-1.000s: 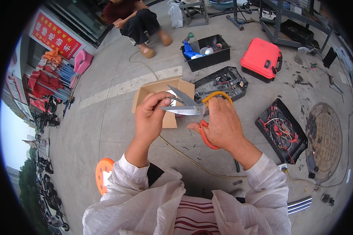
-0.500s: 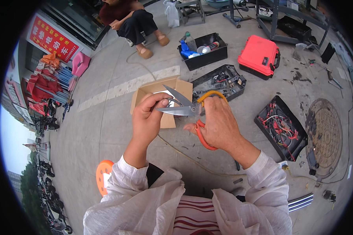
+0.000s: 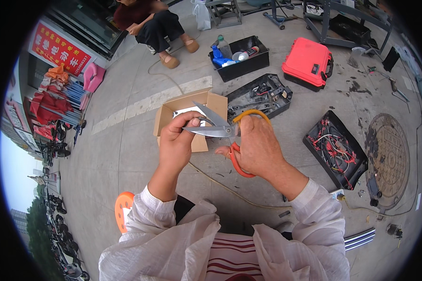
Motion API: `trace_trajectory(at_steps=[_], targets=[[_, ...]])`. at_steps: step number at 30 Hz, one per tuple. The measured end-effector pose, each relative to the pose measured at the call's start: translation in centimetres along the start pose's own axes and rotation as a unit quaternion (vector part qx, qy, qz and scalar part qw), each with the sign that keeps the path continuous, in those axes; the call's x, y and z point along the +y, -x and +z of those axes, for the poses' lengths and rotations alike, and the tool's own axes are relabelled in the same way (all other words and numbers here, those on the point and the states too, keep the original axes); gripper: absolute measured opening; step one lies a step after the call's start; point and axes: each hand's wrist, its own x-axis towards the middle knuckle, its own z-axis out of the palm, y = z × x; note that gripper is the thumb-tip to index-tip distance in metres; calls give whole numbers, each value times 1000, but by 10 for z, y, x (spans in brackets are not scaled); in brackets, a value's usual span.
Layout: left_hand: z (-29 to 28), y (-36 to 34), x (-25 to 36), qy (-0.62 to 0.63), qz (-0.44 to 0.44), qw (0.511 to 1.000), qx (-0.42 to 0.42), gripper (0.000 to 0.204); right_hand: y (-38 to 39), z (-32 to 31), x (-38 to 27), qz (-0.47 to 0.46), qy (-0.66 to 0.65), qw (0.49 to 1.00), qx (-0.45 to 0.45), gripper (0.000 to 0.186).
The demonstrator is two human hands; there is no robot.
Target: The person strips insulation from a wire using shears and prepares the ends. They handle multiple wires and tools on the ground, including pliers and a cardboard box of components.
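In front of me, my right hand [image 3: 262,146] grips the scissors [image 3: 214,131], which have an orange handle. Their blades are spread and point left. My left hand [image 3: 171,147] pinches a thin dark, wire-like piece [image 3: 204,120] between thumb and forefinger. That piece reaches into the gap between the blades, and the lower blade passes close by my left thumb. Its exact kind is too small to tell. Below and behind both hands sits an open cardboard box [image 3: 215,104] with something white inside, partly hidden by the hands and blades.
Beyond the box lie an open black casing [image 3: 286,105] and a black bin of bottles [image 3: 248,70]. A red hard case [image 3: 307,61] stands farther right, nearer a black tray of wires [image 3: 314,140]. An orange stool [image 3: 122,206] is at lower left; a person [image 3: 162,30] sits ahead.
The scissors and my right hand have shifted slightly left, with the blades still spread. My left hand keeps its pinch. The whole view has moved a little.
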Motion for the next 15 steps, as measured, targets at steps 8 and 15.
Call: trace_trajectory(at_steps=[8,15], targets=[[3,-1,1,20,-38,999,-5,18,-1,7,5,5,4,1000,-6,72],[0,-4,-7,43,-48,998,-9,18,0,14,8,6,6,1000,-6,73]])
